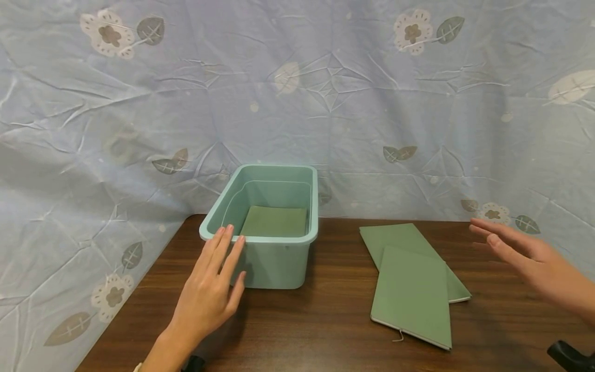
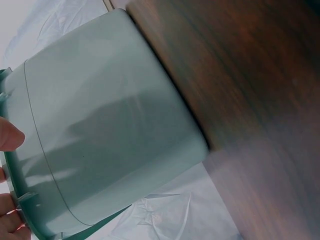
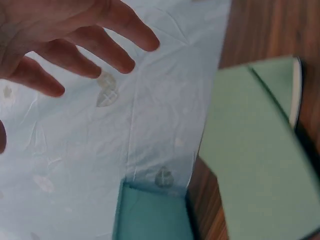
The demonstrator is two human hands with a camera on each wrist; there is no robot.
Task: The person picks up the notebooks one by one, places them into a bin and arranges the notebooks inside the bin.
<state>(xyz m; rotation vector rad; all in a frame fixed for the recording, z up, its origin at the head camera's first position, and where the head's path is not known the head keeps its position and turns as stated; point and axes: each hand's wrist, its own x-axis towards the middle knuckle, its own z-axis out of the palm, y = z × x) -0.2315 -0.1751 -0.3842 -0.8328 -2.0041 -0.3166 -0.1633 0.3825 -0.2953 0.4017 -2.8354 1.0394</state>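
A teal plastic bin [image 1: 274, 266] stands at the left of the table, with a green notebook [image 1: 274, 222] lying inside it. My left hand [image 1: 206, 289] is at the bin's near left corner, fingers extended by the rim; whether they touch it I cannot tell. In the left wrist view the bin's outer wall [image 2: 110, 120] fills much of the picture. To the right, a green notebook [image 1: 413, 297] with a ribbon end lies overlapping a second green notebook [image 1: 418, 243]. My right hand [image 1: 534, 258] hovers right of this pair, fingers spread and holding nothing.
The dark wood table [image 1: 334, 320] carries the bin and notebooks. Behind and to the left hangs a pale blue floral cloth [image 1: 334, 113]. A black object [image 1: 572, 356] shows at the lower right edge.
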